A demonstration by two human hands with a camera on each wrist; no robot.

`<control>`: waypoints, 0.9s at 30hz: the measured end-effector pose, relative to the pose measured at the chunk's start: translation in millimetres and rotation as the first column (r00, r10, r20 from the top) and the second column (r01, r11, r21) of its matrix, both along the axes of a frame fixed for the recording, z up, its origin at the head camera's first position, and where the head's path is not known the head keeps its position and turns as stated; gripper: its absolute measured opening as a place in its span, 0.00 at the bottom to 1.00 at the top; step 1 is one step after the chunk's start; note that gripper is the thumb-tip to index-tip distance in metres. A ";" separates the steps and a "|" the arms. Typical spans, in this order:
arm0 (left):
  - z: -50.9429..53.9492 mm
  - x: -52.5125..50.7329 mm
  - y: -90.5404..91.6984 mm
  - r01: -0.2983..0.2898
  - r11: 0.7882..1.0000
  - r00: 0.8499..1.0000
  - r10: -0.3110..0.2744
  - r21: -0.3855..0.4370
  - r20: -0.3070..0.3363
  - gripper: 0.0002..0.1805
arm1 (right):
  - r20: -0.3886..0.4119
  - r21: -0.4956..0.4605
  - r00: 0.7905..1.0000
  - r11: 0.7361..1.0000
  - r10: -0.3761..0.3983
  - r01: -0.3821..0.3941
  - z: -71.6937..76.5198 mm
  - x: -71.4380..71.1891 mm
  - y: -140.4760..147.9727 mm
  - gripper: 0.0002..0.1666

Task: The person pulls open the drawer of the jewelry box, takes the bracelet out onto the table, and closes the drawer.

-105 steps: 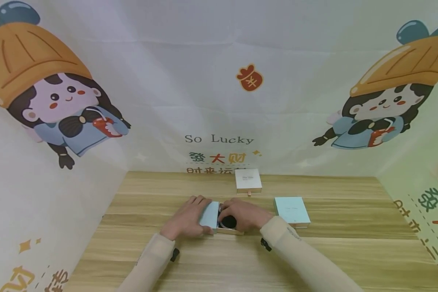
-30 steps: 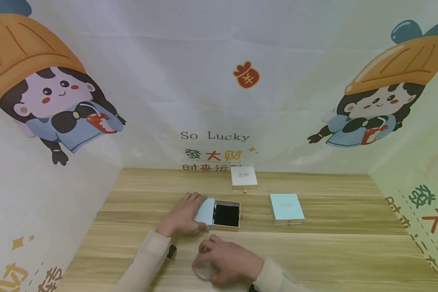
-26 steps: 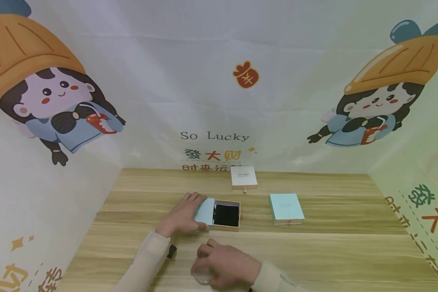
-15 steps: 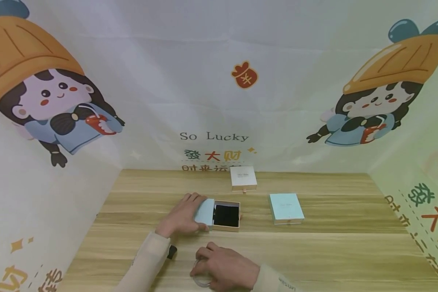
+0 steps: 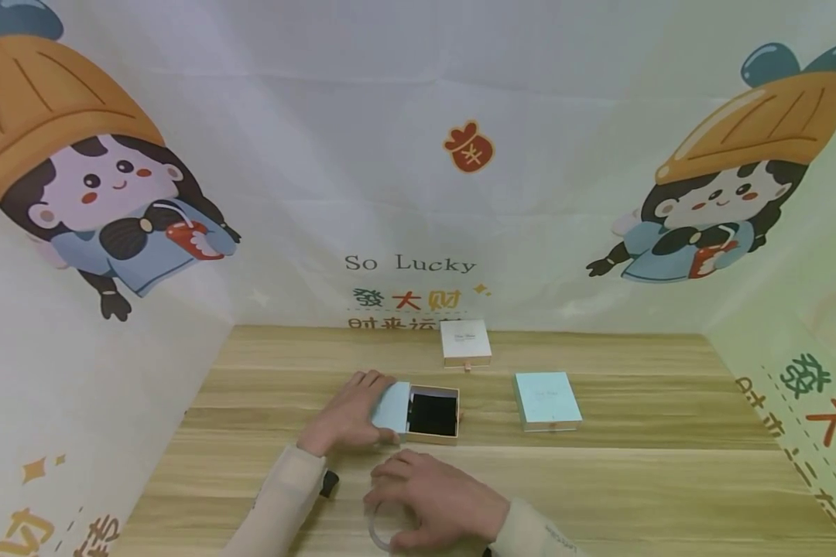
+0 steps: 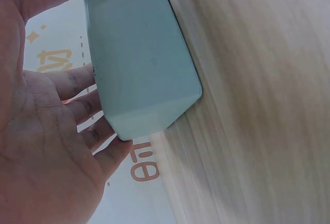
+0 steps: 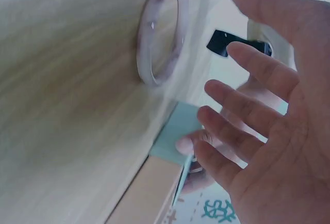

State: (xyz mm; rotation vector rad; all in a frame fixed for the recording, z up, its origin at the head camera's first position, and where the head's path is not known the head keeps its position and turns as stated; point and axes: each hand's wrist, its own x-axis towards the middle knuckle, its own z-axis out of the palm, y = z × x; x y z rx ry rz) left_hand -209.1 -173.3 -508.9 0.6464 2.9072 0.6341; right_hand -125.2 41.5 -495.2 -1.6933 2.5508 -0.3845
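Observation:
My left hand (image 5: pixel 348 414) grips the light blue sleeve (image 5: pixel 392 406) of a small slide-out gift box, thumb on the near side and fingers on the far side. The box's drawer (image 5: pixel 435 439) is pulled out to the right, showing a black pad (image 5: pixel 435 415) inside. A pale, faintly lilac bangle (image 7: pixel 145 54) lies flat on the table, in front of the box. Over it hovers my right hand (image 5: pixel 435 499), its fingers spread and apart from the bangle in the right wrist view. The left wrist view shows the sleeve (image 6: pixel 139 54) close up.
A white gift box (image 5: pixel 465 340) with a small pull tab stands at the back of the wooden table (image 5: pixel 641 480). Another light blue box (image 5: pixel 547 398), slid closed, is to the right. Printed cloth walls (image 5: pixel 306 155) enclose the table on three sides.
My right hand has moved from the drawer to the table nearer me, where the bangle now lies, and its fingers have come off the bangle. The left hand stays on the sleeve.

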 end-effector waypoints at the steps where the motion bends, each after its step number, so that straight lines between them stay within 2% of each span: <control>1: -0.5 -0.1 -0.2 0.001 1.000 1.000 -0.001 -0.003 -0.004 0.49 | -0.015 -0.013 1.000 1.000 0.001 -0.001 1.0 -1.4 1.3 0.29; 3: -1.2 -0.5 -0.4 0.000 1.000 1.000 0.000 -0.005 -0.006 0.49 | -0.042 -0.030 0.999 1.000 -0.004 0.003 3.8 -4.2 4.0 0.29; 6: -1.9 -0.7 -0.5 -0.006 1.000 1.000 0.006 -0.010 -0.013 0.47 | -0.043 -0.057 0.999 0.998 -0.026 0.023 7.9 -8.8 8.8 0.31; 11: -2.0 -0.5 -0.2 0.002 1.000 1.000 -0.002 0.001 -0.031 0.45 | 0.034 -0.096 0.995 0.991 -0.092 0.095 13.8 -17.8 18.5 0.34; 15: -1.0 -0.2 0.2 0.007 1.000 0.999 -0.007 0.019 -0.034 0.45 | 0.122 -0.126 0.983 0.980 -0.137 0.152 17.5 -27.2 26.1 0.36; 21: -0.7 -0.2 0.5 -0.003 1.000 1.000 0.003 0.021 0.001 0.50 | 0.273 -0.217 0.944 0.944 -0.184 0.247 19.3 -40.4 39.6 0.38; 24: -0.8 -0.3 0.7 -0.009 1.000 1.000 0.009 0.017 0.009 0.51 | 0.327 -0.260 0.918 0.912 -0.225 0.316 18.7 -47.3 45.9 0.40; 27: -0.8 -0.7 0.8 -0.018 1.000 1.000 0.018 0.015 0.012 0.51 | 0.383 -0.274 0.880 0.875 -0.281 0.399 18.7 -53.3 51.9 0.41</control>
